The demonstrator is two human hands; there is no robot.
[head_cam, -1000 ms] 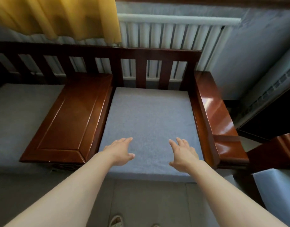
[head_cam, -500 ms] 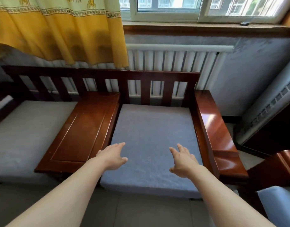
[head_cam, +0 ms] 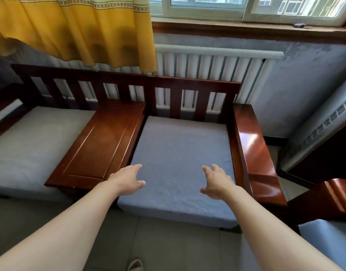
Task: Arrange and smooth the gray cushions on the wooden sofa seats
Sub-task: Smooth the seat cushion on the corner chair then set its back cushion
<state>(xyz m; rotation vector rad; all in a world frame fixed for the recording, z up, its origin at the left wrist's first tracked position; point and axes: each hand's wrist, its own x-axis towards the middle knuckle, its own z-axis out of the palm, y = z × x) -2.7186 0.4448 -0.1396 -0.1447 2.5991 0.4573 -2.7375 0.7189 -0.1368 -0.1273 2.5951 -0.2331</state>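
A gray cushion [head_cam: 180, 149] lies flat in the right seat of the dark wooden sofa [head_cam: 129, 83], between the middle wooden console [head_cam: 101, 141] and the right armrest [head_cam: 254, 149]. Its front edge overhangs the seat slightly. My left hand [head_cam: 127, 178] is over the cushion's front left part, fingers straight and spread. My right hand [head_cam: 217, 180] is over the front right part, fingers relaxed, holding nothing. Whether the palms touch the fabric I cannot tell. A second gray cushion [head_cam: 31, 141] lies in the left seat.
A yellow curtain [head_cam: 74, 28] hangs over the sofa back, with a white radiator [head_cam: 207, 63] and window behind. Another wooden armrest [head_cam: 328, 196] and a pale cushion [head_cam: 328, 239] sit at the lower right. Gray floor tiles and a slipper [head_cam: 136, 265] are below.
The view has tilted up and pulled back, showing the window and more of the sofa. Both hands have drawn back toward the cushion's front edge, still open.
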